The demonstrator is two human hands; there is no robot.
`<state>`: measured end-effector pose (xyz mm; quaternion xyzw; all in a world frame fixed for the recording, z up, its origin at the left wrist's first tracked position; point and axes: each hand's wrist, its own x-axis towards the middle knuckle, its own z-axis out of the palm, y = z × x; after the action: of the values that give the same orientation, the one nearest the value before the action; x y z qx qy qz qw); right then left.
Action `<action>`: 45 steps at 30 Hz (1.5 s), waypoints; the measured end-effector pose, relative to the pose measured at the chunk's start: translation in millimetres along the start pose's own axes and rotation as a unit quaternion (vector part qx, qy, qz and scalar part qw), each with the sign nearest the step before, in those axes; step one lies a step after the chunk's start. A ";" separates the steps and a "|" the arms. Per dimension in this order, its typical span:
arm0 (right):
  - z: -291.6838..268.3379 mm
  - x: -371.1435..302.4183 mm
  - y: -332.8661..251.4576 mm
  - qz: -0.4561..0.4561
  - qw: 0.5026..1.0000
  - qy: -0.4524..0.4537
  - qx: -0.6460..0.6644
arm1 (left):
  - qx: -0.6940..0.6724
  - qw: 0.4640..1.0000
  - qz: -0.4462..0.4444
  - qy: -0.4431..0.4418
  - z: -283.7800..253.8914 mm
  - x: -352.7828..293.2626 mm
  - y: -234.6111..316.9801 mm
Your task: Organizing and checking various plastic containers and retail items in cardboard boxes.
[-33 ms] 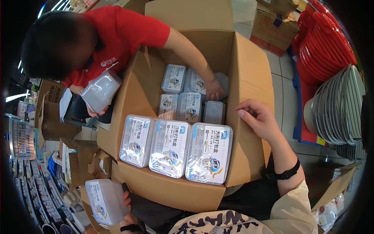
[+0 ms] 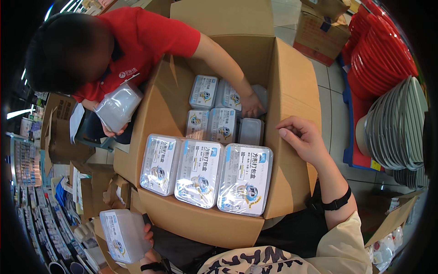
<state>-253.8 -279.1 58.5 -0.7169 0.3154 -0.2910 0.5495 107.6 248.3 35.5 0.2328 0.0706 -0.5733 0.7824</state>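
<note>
My left hand (image 2: 148, 235) is closed on the side of a wrapped pack of clear plastic food containers (image 2: 124, 235) with a white and blue label, at the lower left. My right hand (image 2: 301, 139) rests over the right wall of a big open carton (image 2: 200, 223). Its fingers are loosely bent and hold nothing. Three labelled container packs (image 2: 197, 176) lie side by side across the carton's near end. Deeper inside sit several more packs (image 2: 203, 91). A person in a red shirt has one hand (image 2: 250, 105) among those packs and holds another container pack (image 2: 119, 106) in the other hand.
Stacked red plastic trays (image 2: 381, 55) and greyish plates (image 2: 394, 123) stand on a blue-edged base at the right. A closed carton (image 2: 321, 36) is behind on the tiled floor. Opened cartons (image 2: 98, 192) and store shelves (image 2: 41, 219) take up the left side.
</note>
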 end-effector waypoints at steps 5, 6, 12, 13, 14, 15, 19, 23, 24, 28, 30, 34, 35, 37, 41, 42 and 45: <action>-0.9 -0.1 -0.8 0.008 1.000 -0.001 -0.009 | 0.017 1.000 -0.004 0.010 3.7 2.9 -1.3; -0.4 -0.2 -0.9 0.009 1.000 0.002 -0.003 | 0.021 1.000 -0.005 0.018 5.6 2.7 -1.0; -2.1 -0.4 -0.7 0.002 1.000 0.005 -0.017 | 0.018 0.999 -0.012 0.031 9.4 3.6 -1.5; -2.6 -0.3 -0.5 0.003 1.000 0.006 -0.017 | 0.012 0.999 -0.011 0.041 12.6 5.1 -3.6; -2.7 0.0 -0.6 -0.002 1.000 0.007 -0.024 | 0.013 0.999 -0.013 0.041 12.2 6.3 -5.5; -2.6 0.1 -1.2 -0.007 0.999 0.008 -0.031 | 0.010 0.999 -0.005 0.034 11.5 5.9 -7.1; -1.2 -0.3 -2.8 -0.002 1.000 0.009 -0.025 | 0.027 0.996 -0.003 0.089 3.7 3.1 -2.5; -1.3 -0.3 -5.3 0.001 0.999 -0.001 -0.035 | 0.081 0.989 0.013 0.120 13.5 4.2 -6.1; -1.5 -0.4 -4.9 -0.004 0.999 -0.001 -0.044 | 0.088 0.987 0.018 0.134 16.9 4.4 -6.8; -1.2 -0.9 -1.1 0.000 1.000 0.004 -0.029 | 0.115 0.975 0.037 0.187 24.6 3.5 -8.7; -0.3 -0.5 -5.3 0.002 0.999 0.008 -0.036 | 0.091 0.987 0.022 0.129 8.9 5.1 -3.2; -1.9 -0.8 -5.3 0.003 0.999 0.007 -0.043 | 0.087 0.991 0.054 0.090 15.5 4.4 -15.1; -2.6 -1.4 -4.9 0.010 0.999 0.010 -0.030 | 0.086 0.991 0.052 0.089 8.5 7.6 -12.6; 0.1 0.4 -5.8 0.012 1.000 0.008 -0.011 | -0.013 1.000 -0.018 -0.017 -2.2 8.6 -3.0; -1.2 -0.4 -10.7 -0.032 0.996 0.004 -0.088 | 0.054 0.995 0.039 0.079 0.9 -1.9 -1.6; -1.1 -0.7 -10.3 -0.049 0.994 0.002 -0.100 | 0.076 0.989 0.059 0.112 3.8 -5.9 -2.5; 0.5 -2.0 -5.3 -0.035 0.997 0.015 -0.074 | 0.085 0.984 0.079 0.132 7.2 -6.2 -6.4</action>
<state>-254.0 -276.2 63.4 -0.7618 0.3186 -0.2965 0.4799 98.5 248.9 42.3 0.3770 0.1059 -0.4780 0.7863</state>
